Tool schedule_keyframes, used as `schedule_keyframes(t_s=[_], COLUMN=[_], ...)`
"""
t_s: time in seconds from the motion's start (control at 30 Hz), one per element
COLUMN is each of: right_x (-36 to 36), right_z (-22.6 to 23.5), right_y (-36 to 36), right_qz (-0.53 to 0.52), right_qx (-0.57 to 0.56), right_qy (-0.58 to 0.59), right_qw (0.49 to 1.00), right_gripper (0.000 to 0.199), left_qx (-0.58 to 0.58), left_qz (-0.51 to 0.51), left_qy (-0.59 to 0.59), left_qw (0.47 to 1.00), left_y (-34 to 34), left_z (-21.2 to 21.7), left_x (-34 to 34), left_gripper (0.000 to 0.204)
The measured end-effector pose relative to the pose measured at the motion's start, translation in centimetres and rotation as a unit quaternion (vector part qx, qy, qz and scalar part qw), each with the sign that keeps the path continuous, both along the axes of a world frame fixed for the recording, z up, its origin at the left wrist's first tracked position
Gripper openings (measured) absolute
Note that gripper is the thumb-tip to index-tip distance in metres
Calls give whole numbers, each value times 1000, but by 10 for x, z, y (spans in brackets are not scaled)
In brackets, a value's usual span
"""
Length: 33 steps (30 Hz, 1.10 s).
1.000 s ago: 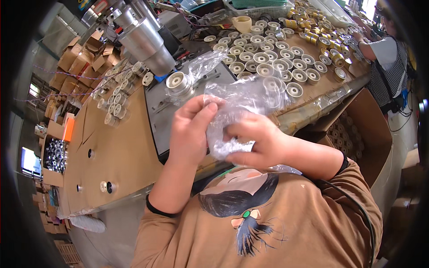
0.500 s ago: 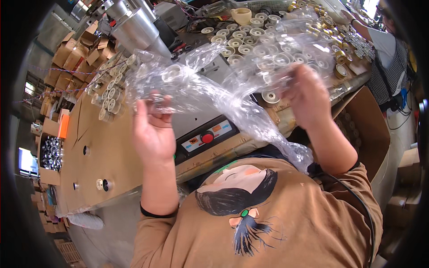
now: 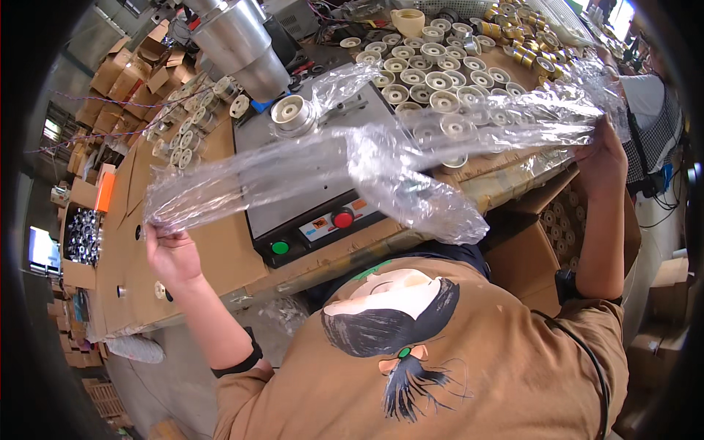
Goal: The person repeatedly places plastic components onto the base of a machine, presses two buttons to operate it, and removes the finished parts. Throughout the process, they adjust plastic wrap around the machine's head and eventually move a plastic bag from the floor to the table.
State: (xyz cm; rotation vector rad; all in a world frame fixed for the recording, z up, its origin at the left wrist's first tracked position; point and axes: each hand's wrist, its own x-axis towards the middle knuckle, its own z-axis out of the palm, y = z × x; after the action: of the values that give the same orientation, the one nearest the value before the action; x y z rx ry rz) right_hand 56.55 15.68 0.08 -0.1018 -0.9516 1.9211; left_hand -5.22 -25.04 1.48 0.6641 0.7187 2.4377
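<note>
A clear plastic bag (image 3: 381,165) is stretched wide between my hands, its loose middle sagging toward my shirt. At the left, my left hand (image 3: 173,253) pinches one end over the cardboard-covered bench. My right hand (image 3: 603,158) grips the other end at the far right, above the bench's edge. Under the plastic stands a grey machine (image 3: 293,213) with a green and a red button on its front. One cream-and-metal spool-like part (image 3: 291,114) sits on the machine's plate, below a thick metal cylinder (image 3: 242,51).
Many similar round parts (image 3: 440,81) cover the bench behind the machine, with brass-coloured ones (image 3: 524,55) farther right. More stand in rows (image 3: 187,143) at left. A cardboard box (image 3: 532,257) holding round parts is beneath the bench at right. Another person (image 3: 645,103) is at far right.
My hands have moved far apart, the left one leftward and down, the right one rightward. The bunched plastic bag is now pulled out lengthwise, uncovering the part on the machine.
</note>
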Motion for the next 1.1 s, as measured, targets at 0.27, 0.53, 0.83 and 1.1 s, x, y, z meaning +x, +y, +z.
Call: schedule_keyframes(t_s=[0.27,0.53,0.83,1.1], right_x=[34,74,92,77], right_z=[16,-5,-48,-83], right_y=[-7,13,11,-19], right_qz=[-161,-142,-214,-69], right_qx=[-45,-79,-109,-118], right_qy=[-33,-75,-120,-21], right_qw=[985,984,963,990], right_gripper=[40,38,32,37], left_qx=[-50,-37,-449,-359], left_qz=[154,30,227,106], left_qy=[-59,-66,-67,672], left_qw=[985,997,861,639], left_y=[-18,-102,-133,50], left_z=[10,-37,-83,-2], left_x=[-4,-118,-116,117], left_gripper=[27,26,27,48])
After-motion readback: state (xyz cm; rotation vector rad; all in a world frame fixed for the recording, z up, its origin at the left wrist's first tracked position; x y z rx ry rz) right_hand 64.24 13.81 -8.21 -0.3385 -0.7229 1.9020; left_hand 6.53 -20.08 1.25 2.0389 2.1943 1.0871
